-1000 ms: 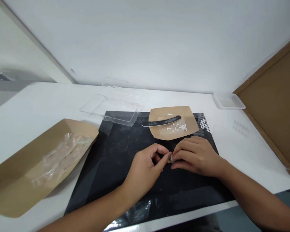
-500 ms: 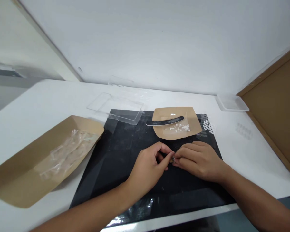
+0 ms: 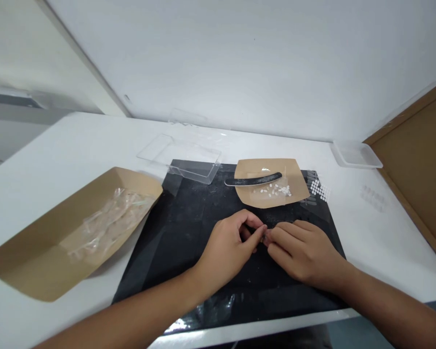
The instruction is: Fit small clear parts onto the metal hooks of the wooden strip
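Left hand (image 3: 225, 249) and right hand (image 3: 305, 254) pinch a tiny item (image 3: 265, 236), mostly hidden, fingers (image 3: 256, 231) narrow on it, over a black mat (image 3: 160, 257), just below a brown paper tray (image 3: 272, 167).

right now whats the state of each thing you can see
left hand: fingers pinching a small item, mostly hidden
right hand: pinching the same item
nail file: lying on kraft tray
white bits: scattered on that tray
kraft box: open, clear plastic inside
clear tray: resting over black mat edge
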Demonstrator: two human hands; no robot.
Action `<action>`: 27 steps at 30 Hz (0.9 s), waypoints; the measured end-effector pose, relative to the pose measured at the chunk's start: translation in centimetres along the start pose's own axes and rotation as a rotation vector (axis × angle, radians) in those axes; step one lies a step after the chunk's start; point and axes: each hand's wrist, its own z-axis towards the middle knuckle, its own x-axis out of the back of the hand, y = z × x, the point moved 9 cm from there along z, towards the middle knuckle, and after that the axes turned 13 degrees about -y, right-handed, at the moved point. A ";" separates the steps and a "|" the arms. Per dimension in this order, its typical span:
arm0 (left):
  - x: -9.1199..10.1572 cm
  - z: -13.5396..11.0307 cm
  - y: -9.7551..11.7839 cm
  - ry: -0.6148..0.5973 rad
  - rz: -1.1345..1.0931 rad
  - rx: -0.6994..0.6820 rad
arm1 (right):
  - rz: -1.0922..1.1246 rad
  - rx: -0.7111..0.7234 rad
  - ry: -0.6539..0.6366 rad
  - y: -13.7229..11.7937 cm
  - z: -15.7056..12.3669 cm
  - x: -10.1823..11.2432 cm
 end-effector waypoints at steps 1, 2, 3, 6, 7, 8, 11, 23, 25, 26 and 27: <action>0.0 0.0 0.0 -0.009 -0.017 0.005 | -0.009 -0.006 -0.004 -0.1 0.1 0.0; -0.1 0.1 -0.1 -0.017 -0.038 0.010 | -0.014 -0.011 -0.011 -0.1 0.1 0.0; -0.2 0.1 -0.2 -0.027 -0.061 0.015 | -0.018 -0.015 -0.019 -0.1 0.2 0.0; -0.4 0.3 -0.4 -0.052 -0.112 0.016 | -0.015 -0.036 -0.032 0.0 0.3 -0.1; -0.4 0.3 -0.5 -0.054 -0.118 0.013 | -0.015 -0.041 -0.030 0.0 0.3 0.0; -0.4 0.3 -0.5 -0.056 -0.122 0.010 | -0.016 -0.044 -0.028 0.0 0.3 0.0; -0.4 0.4 -0.7 -0.056 -0.141 0.010 | -0.022 -0.040 -0.033 -0.1 0.4 0.0; -0.4 0.5 -0.6 -0.078 -0.138 0.032 | -0.049 -0.041 -0.038 -0.3 0.9 0.1; -0.3 0.4 -0.4 -0.078 -0.103 0.034 | -0.047 -0.039 -0.038 -0.3 0.9 0.1; -0.3 0.3 -0.3 -0.073 -0.081 0.034 | -0.047 -0.039 -0.036 -0.3 0.9 0.1; -0.2 0.3 -0.2 -0.066 -0.058 0.033 | -0.048 -0.040 -0.035 -0.3 0.9 0.1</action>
